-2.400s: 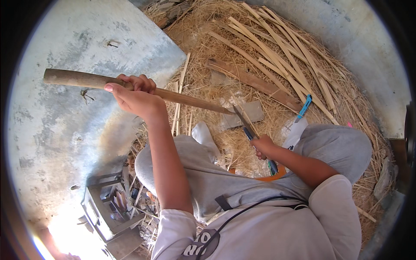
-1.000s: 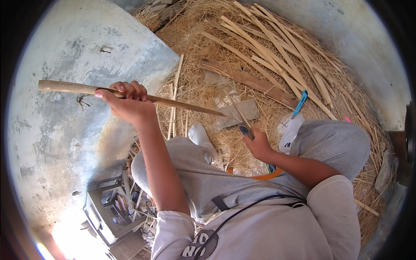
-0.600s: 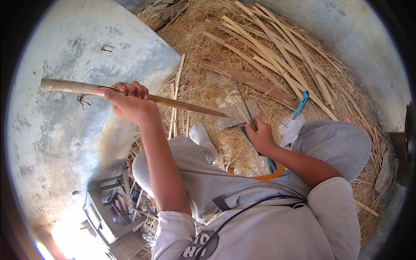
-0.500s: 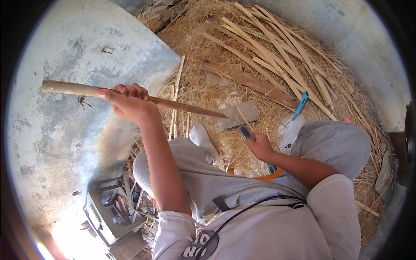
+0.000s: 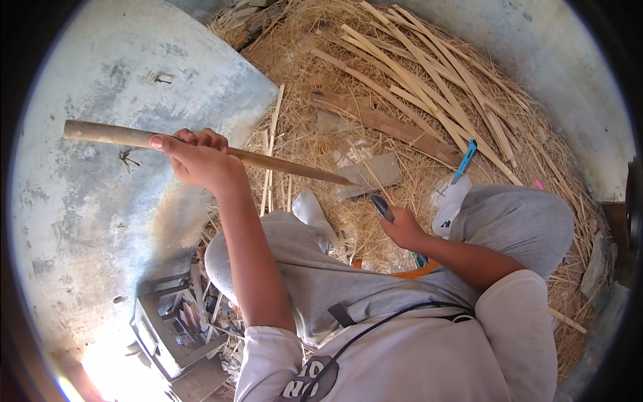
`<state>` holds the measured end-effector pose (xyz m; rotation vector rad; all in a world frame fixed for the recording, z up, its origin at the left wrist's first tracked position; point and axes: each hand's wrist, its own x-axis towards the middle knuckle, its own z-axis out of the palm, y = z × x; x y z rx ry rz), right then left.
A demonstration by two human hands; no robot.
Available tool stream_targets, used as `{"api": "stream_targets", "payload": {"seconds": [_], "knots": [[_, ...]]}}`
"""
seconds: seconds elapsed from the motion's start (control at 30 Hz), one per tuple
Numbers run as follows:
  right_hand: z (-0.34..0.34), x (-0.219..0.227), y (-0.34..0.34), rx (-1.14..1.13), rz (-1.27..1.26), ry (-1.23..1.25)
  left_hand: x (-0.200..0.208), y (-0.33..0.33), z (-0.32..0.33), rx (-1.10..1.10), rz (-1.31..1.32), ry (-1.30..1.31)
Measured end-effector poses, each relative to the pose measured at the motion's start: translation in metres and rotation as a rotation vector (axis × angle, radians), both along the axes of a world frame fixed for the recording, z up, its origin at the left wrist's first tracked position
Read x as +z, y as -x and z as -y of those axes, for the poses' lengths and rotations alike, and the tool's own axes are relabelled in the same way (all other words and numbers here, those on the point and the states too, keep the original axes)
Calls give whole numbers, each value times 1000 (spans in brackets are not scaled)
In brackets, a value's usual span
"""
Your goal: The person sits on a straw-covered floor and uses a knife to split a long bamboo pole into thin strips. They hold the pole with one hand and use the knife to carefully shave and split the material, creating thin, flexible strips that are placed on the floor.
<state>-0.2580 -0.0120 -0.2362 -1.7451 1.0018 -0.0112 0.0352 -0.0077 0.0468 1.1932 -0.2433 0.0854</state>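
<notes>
1. Left hand (image 5: 203, 161) is wrapped round the wooden stick (image 5: 281, 163), tip over the grey block (image 5: 388, 171); can't tell if they touch. I'd brace it there.
2. Right hand (image 5: 404, 228) is closed on a dark tool (image 5: 382, 208) near that tip. Short, light strokes away from the legs (image 5: 295, 254), imo.
3. Blue cutter (image 5: 465, 159) is by the right foot (image 5: 450, 206), so mind it.

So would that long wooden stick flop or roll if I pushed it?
The long wooden stick is probably stiff: its thick end juts past the left hand without sagging. It looks rounded, so it might roll. That end seems fatter than the tip, so it's likely heavier there.
</notes>
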Motion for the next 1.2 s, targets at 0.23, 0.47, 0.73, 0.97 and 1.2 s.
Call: {"api": "stream_targets", "payload": {"seconds": [0.23, 0.47, 0.73, 0.97, 1.2], "knots": [[24, 12, -5, -63, -224, -391, -7, -9, -11, 31, 9, -17], [31, 7, -6, -119, -131, -251, 13, 8, -8, -19, 40, 56], [39, 53, -24, -80, -142, -305, 5, 24, -2, -28, 91, -1], [7, 42, -4, -20, -60, 30, 3, 14, 1, 1, 50, 16], [20, 44, -8, 4, -169, -126, 4, 12, 2, 22, 47, -6]]}}
